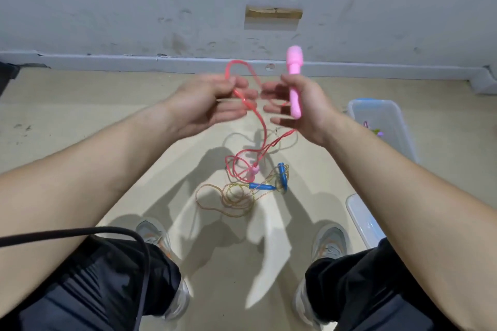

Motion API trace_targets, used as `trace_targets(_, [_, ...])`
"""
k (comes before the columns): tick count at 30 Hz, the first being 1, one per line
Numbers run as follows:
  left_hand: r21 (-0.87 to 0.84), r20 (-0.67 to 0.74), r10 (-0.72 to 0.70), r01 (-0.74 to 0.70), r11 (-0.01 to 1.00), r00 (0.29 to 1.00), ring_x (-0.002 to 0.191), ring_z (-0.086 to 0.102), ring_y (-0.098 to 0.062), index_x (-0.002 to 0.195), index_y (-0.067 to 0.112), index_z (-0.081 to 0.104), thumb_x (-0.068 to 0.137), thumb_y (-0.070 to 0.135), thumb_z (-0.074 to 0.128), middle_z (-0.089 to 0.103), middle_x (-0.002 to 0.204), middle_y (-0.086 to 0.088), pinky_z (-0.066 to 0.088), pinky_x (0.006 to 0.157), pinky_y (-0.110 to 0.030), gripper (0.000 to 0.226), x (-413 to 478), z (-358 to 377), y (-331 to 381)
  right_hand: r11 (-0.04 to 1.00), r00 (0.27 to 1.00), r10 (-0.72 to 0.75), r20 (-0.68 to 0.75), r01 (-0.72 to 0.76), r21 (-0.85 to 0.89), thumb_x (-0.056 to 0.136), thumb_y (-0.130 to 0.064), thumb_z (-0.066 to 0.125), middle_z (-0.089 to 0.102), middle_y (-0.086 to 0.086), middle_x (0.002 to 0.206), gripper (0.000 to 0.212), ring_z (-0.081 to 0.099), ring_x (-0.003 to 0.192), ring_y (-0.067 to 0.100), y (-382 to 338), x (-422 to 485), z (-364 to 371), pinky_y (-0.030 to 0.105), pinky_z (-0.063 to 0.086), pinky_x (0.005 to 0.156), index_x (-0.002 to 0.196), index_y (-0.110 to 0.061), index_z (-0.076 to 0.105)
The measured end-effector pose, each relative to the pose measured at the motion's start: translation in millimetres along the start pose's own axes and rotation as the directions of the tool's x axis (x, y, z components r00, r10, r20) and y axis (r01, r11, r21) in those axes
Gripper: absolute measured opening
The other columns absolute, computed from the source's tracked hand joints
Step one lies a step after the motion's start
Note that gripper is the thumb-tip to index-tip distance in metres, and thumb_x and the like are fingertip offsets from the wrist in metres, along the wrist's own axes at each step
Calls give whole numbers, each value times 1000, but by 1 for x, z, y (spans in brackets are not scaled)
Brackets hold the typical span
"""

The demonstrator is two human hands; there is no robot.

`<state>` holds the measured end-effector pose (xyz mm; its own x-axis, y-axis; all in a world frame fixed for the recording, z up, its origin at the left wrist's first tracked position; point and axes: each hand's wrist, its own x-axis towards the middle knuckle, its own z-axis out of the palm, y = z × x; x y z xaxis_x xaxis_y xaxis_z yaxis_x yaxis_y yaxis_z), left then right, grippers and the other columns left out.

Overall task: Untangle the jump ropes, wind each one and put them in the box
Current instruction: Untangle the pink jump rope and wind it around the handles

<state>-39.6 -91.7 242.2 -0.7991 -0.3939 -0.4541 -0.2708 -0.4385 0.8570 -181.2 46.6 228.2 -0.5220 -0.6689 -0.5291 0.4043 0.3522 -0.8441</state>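
My right hand (pixel 301 107) holds a pink handle (pixel 294 80) of the pink jump rope upright against the palm under the thumb, with the fingers stretched toward the left. My left hand (pixel 215 105) pinches the red-pink cord (pixel 262 126), which loops above both hands and hangs down to the floor. The second pink handle (pixel 253 170) lies on the floor amid cord loops. Beside it lies a yellow rope (pixel 231 197) with two blue handles (pixel 281 173), loosely coiled. A clear plastic box (pixel 387 126) stands on the floor at right.
A clear lid (pixel 365 220) lies on the floor near my right knee. My shoes (pixel 153 231) flank the ropes. A black cable (pixel 80 231) crosses my left thigh. A grey wall (pixel 242 8) runs behind.
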Motion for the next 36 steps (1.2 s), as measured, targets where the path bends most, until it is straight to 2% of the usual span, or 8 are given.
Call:
trace_targets(4, [-294,-104,19,-49,955,994,82,76,-16,98,13,57,108,20,40,78,88,-3,59,65,-23,21,4,-15,18,965,961,92,259,-22,-261,98,-28,51,74,6,107,23,65,96,19,9,-13,13,36,39,81,105,-18,71])
trace_targets(8, [-371,-189,32,-102,923,981,83,76,-16,101,10,58,108,24,41,78,91,-6,59,65,-23,23,8,-23,18,917,966,-37,254,134,-375,97,-17,60,72,7,87,6,71,80,28,6,-17,19,44,50,81,97,-15,66])
trace_targets(16, [350,112,-132,85,933,985,82,67,-10,103,21,67,90,79,23,74,92,5,43,75,-29,74,-3,2,-21,985,986,-115,124,98,139,102,-17,56,69,7,85,10,73,70,22,-6,-15,27,32,60,57,109,-11,59])
trace_targets(20, [619,370,-218,-65,783,903,106,67,-26,107,12,68,99,36,53,73,112,-11,49,92,-34,30,-7,3,-53,961,993,-112,28,101,256,103,-17,53,69,6,82,10,74,73,22,-13,-10,21,34,61,62,108,-10,60])
trace_targets(22, [549,340,-208,-14,836,917,103,68,-39,102,5,66,106,12,45,71,112,-21,58,83,-31,22,-8,1,-53,959,994,-104,-14,104,262,103,-20,53,70,7,85,12,74,76,22,-13,-7,16,34,62,67,108,-11,60])
trace_targets(26, [248,164,-103,60,967,981,85,75,-20,103,10,61,108,15,39,77,99,-9,61,71,-26,23,-8,-3,-23,999,1000,-9,-26,10,48,105,-35,46,70,6,93,25,65,82,22,-5,-3,9,28,51,67,106,-15,61])
trace_targets(31, [-268,-29,-66,56,962,997,83,76,-15,107,11,56,108,15,35,78,93,-6,61,67,-26,22,0,-15,6,976,948,171,269,-125,-179,103,-34,48,72,7,103,26,63,91,23,19,-18,18,36,45,83,100,-16,67])
trace_targets(36, [-251,-222,-86,28,968,971,80,76,-14,110,9,56,109,27,36,76,95,-8,62,74,-27,28,11,-24,6,995,933,100,347,-91,-43,104,-35,48,70,7,85,31,69,78,27,16,-30,30,37,55,71,109,-8,61])
